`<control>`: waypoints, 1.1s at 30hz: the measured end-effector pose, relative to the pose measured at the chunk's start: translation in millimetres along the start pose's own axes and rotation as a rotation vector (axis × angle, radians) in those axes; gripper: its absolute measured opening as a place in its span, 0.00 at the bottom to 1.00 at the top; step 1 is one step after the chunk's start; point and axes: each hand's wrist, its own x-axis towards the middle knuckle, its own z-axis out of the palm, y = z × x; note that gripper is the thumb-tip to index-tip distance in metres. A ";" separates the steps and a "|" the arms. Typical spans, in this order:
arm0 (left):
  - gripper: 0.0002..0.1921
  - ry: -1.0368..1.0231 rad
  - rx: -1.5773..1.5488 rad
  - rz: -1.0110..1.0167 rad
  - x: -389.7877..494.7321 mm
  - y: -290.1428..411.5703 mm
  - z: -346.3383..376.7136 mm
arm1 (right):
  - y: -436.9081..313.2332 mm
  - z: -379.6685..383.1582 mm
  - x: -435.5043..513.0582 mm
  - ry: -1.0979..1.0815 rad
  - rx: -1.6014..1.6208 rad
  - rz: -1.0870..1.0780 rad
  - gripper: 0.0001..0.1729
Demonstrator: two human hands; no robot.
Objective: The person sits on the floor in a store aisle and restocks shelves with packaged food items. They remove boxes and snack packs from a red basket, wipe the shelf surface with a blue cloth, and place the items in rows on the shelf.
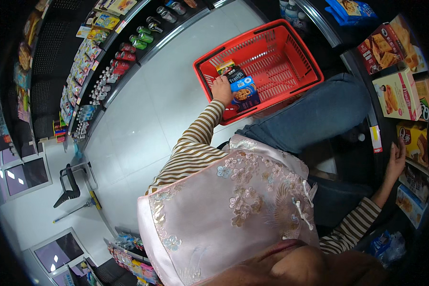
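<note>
My left hand (222,90) reaches over the near-left rim of a red plastic shopping basket (261,35). Its fingers rest against the packages inside; whether they grip one is hidden. There, a blue cookie box (243,89) lies beside a dark Franzzi package (236,74) and a small yellow-green package (225,65). At the shelf on the right, my right hand (397,157) has its fingers apart, with nothing seen in it. Its fingertips are at the edge of a yellow snack box (413,143), perhaps touching it. Below stand a dark box (416,182) and a light-blue box (410,203).
The right shelf edge (370,107) curves close to my bent knee (346,96). A cream Franzzi box (397,94) and a dark-red biscuit box (380,48) stand farther up. Across the tiled floor (146,96), another shelf holds red drink cans (121,60) and snack bags (80,68).
</note>
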 end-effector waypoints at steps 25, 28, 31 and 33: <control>0.37 0.227 -1.555 1.084 -64.2 256.0 -299.2 | -129.0 14.7 -59.2 -0.203 0.159 -0.102 0.40; 0.39 -0.008 -1.460 1.287 -85.1 319.0 -298.5 | -129.8 18.0 -67.9 -0.106 0.051 -0.228 0.52; 0.38 -0.020 -1.307 1.578 -99.9 376.0 -286.6 | -122.4 13.7 -79.6 -0.012 -0.109 -0.297 0.40; 0.36 -0.108 -1.328 1.543 -107.5 400.8 -276.8 | -114.5 9.9 -81.6 -0.084 -0.093 -0.060 0.34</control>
